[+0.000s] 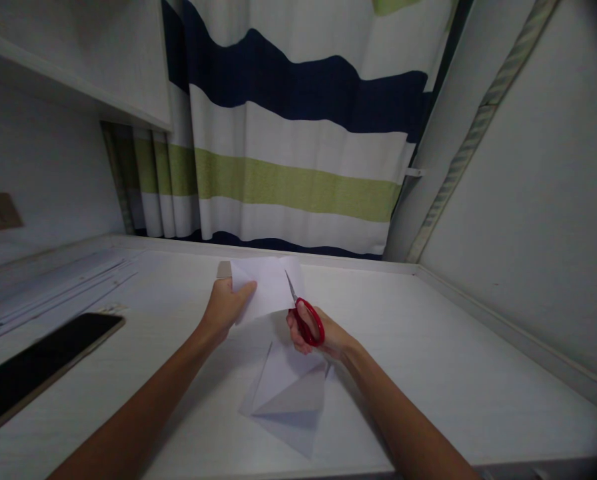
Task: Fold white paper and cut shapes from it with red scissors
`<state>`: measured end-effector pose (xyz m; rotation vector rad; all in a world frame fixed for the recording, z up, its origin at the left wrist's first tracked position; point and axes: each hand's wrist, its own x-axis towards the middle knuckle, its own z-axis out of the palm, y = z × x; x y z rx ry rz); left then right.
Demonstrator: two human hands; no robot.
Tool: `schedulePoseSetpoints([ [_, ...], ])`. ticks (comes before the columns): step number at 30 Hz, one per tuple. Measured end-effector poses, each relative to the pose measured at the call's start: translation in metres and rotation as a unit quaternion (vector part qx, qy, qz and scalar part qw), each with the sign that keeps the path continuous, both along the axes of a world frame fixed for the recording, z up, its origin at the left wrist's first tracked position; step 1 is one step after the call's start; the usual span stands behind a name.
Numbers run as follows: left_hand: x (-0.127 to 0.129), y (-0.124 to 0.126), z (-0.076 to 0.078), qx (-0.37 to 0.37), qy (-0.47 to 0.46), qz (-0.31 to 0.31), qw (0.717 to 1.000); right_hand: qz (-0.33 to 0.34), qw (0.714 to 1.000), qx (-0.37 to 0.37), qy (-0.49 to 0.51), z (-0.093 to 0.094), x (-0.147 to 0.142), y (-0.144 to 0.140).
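My left hand (pixel 228 303) pinches the left side of a white sheet of paper (pixel 266 283), thumb on top and fingers behind it. The paper is held up above the desk. In my right hand (pixel 323 333) is a pair of scissors (pixel 311 327) with red handles, my fingers through and around the loops. The blade points up and away and lies at the right part of the sheet; whether it has cut in there I cannot tell. Below my hands a folded piece of white paper (pixel 293 393) lies on the desk, with creased, angled edges.
A dark phone-like slab (pixel 48 363) lies on the white desk (pixel 403 400) at the left. Behind it several thin white strips (pixel 63 293) run along the left wall. A striped curtain (pixel 298 160) hangs at the back, and a shelf (pixel 73 87) juts out upper left.
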<state>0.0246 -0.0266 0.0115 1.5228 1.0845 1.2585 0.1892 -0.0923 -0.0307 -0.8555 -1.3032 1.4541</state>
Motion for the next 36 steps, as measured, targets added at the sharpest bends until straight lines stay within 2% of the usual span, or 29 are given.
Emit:
schedulePoseSetpoints([
  [11,-0.011,0.017,-0.002,0.052,0.073,0.077,0.993,0.116,0.989,-0.091,0.005,-0.001,0.013,-0.003],
  [20,-0.014,0.022,-0.002,0.049,0.083,0.083,0.992,0.112,0.987,-0.117,0.009,0.004,0.010,-0.008],
  [23,-0.013,0.022,-0.002,0.056,0.090,0.079,0.991,0.071,0.991,-0.107,0.039,0.005,0.006,-0.005],
  [28,-0.012,0.019,-0.001,0.069,0.124,0.081,0.987,-0.059,0.994,-0.062,0.072,0.005,0.002,0.003],
  [33,-0.012,0.016,0.001,0.087,0.140,0.093,0.982,-0.161,0.986,-0.039,-0.004,0.005,0.002,0.008],
  [36,-0.011,0.015,0.001,0.092,0.165,0.090,0.978,-0.202,0.977,0.012,-0.060,0.004,0.003,0.008],
])
